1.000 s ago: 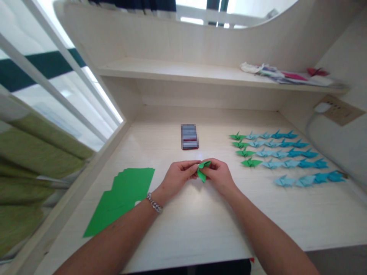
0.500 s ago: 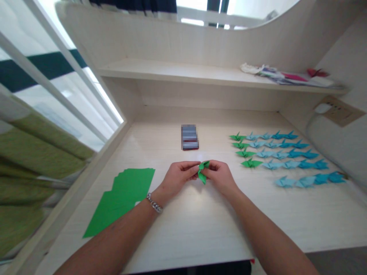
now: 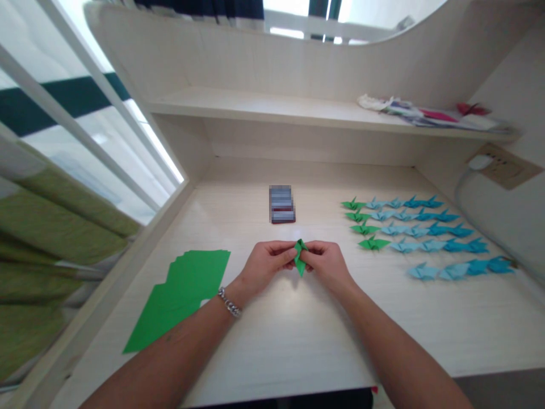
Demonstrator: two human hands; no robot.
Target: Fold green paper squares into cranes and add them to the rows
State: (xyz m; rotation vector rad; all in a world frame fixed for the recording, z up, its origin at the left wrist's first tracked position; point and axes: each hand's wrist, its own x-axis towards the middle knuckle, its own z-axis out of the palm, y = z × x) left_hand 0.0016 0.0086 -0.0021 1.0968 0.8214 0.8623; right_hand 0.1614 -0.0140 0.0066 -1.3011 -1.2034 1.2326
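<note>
A small green folded paper crane (image 3: 300,259) is held between my two hands over the middle of the desk, one narrow point hanging down. My left hand (image 3: 267,258) pinches it from the left between thumb and fingers. On the other side my right hand (image 3: 328,259) is closed on it too, its thumb across the front. Fingertips hide parts of the folds. Loose green paper sheets (image 3: 187,284) lie overlapping beside my left forearm. To the right, several rows of finished cranes stand on the desk, with green cranes (image 3: 373,243) at their left ends and blue cranes (image 3: 453,271) beyond.
A phone-like dark object (image 3: 281,204), blurred out, lies on the desk (image 3: 238,193) beyond my hands. Above runs a shelf (image 3: 264,108) with papers (image 3: 430,115) at its right. A white plug (image 3: 480,162) and its cable hang by the right wall.
The green crane has turned a little between my fingers, its lower point now hanging straighter and its top drawn in narrower. Both hands stay in nearly the same place.
</note>
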